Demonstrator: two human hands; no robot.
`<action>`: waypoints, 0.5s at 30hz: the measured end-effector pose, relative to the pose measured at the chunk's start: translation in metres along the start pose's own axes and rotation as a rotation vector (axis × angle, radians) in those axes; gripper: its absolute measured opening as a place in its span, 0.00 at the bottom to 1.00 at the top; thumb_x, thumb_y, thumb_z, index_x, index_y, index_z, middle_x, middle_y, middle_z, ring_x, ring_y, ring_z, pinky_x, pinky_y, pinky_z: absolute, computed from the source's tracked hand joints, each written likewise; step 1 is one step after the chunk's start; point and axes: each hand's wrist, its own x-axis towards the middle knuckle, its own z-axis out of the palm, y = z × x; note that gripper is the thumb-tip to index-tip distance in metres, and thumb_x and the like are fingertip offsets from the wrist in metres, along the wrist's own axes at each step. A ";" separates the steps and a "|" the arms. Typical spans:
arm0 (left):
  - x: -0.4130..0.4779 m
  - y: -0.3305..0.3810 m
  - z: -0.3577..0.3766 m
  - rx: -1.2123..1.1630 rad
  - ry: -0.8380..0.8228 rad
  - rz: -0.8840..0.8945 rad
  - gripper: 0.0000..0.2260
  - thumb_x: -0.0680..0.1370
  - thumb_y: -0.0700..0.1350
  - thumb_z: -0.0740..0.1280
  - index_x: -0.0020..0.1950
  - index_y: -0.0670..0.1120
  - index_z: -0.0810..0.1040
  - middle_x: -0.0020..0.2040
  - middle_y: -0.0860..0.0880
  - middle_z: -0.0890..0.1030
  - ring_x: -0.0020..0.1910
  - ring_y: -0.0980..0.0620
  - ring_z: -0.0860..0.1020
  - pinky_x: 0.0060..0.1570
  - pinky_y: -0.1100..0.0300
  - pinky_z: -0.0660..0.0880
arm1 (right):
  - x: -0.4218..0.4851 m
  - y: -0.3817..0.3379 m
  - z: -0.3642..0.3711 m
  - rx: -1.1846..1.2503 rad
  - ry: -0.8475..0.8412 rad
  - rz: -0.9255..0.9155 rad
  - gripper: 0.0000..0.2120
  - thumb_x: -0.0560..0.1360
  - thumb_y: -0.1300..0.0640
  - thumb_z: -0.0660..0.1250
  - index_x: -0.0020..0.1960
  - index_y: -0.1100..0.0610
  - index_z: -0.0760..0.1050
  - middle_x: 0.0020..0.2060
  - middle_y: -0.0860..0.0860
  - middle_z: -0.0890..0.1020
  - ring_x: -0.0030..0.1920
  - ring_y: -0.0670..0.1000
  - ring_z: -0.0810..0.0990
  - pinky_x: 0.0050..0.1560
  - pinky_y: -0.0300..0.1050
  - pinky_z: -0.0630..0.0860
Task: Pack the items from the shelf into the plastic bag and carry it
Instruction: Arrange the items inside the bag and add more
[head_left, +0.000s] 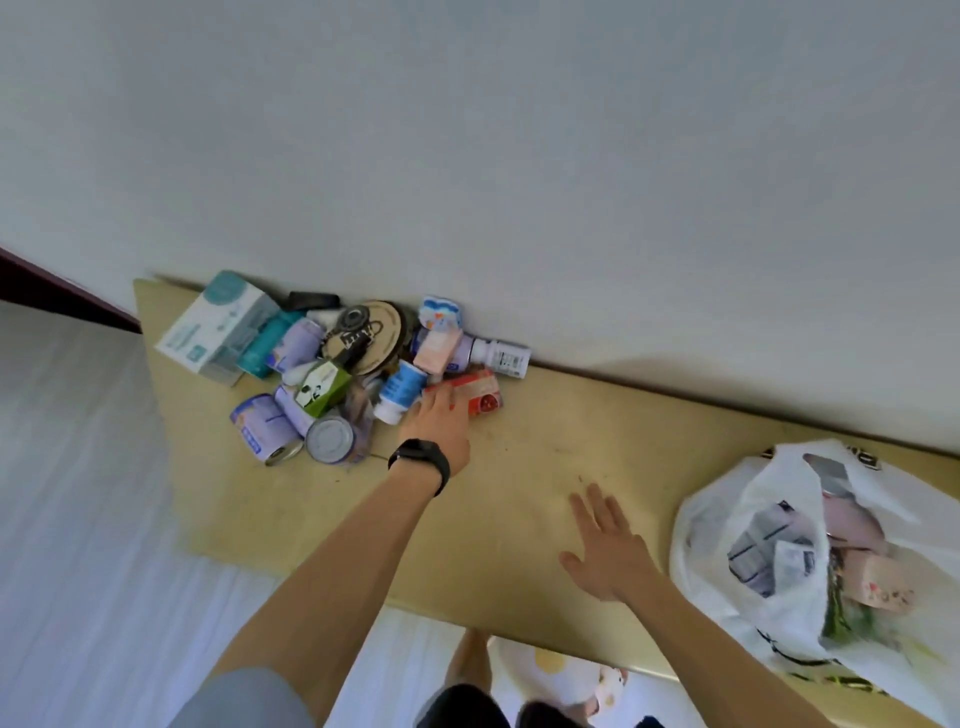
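The left hand (436, 423), a black watch (421, 457) at its wrist, lies over the near end of a red-and-beige cardboard box (480, 395). The box sits at the right edge of the pile of cans, bottles and cartons (322, 364) on the pale wooden shelf (519, 467). Whether the fingers have closed round the box cannot be told in this blur. The right hand (608, 551) hovers released, fingers spread, between the pile and the part-filled white plastic bag (727, 499) at the shelf's right end. A clean pick likely means gripping the box across its narrow sides and lifting it clear of the blue-labelled white bottle (397, 387) just beside it.
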 end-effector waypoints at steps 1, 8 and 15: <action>0.006 0.002 0.001 0.031 0.019 -0.010 0.24 0.76 0.41 0.62 0.72 0.45 0.64 0.68 0.42 0.68 0.66 0.41 0.68 0.61 0.48 0.70 | 0.000 -0.003 0.001 0.049 0.013 0.004 0.38 0.80 0.37 0.54 0.81 0.50 0.38 0.79 0.49 0.33 0.80 0.53 0.36 0.77 0.55 0.54; 0.034 0.020 0.011 0.263 -0.051 -0.020 0.22 0.81 0.53 0.59 0.70 0.41 0.66 0.65 0.42 0.72 0.66 0.42 0.68 0.60 0.49 0.68 | -0.003 -0.019 -0.034 0.871 0.144 0.138 0.34 0.77 0.37 0.63 0.78 0.50 0.61 0.75 0.48 0.68 0.73 0.50 0.68 0.72 0.47 0.63; 0.007 0.061 -0.009 -0.439 -0.524 0.130 0.15 0.70 0.60 0.68 0.47 0.50 0.80 0.40 0.51 0.85 0.38 0.57 0.82 0.43 0.58 0.79 | 0.014 -0.039 -0.059 1.608 0.104 0.121 0.29 0.71 0.42 0.74 0.67 0.53 0.72 0.59 0.51 0.82 0.61 0.52 0.80 0.57 0.52 0.76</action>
